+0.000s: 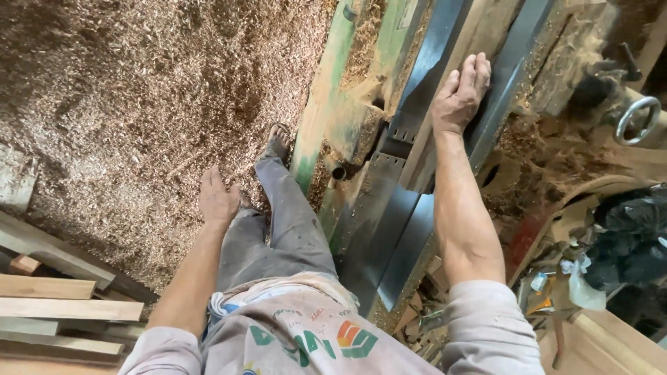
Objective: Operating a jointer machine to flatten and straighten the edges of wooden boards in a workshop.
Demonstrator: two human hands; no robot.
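Head view, looking down. Black plastic bag [636, 239] and pale crumpled wrappers [580, 288] heaped at lower right, beside a metal ring handle [638, 119]. No legible label noted.

Right hand [460, 94]: palm down, flat on a wooden board [479, 42] lying along the dark steel table [389, 229] of a green-framed planing machine [323, 104]. Fingers [476, 71] straight and close together, pressed on the board, not wrapped round it. Forearm extended forward, elbow slightly bent.

Left hand [217, 198]: hangs free beside the left thigh, above the shavings-covered floor [139, 90]. Fingers loosely extended, slightly apart, holding nothing. Arm angled down and out from the shoulder.

Board position: between the two steel table plates, running away from the person. Stacked timber offcuts [55, 305] at lower left.
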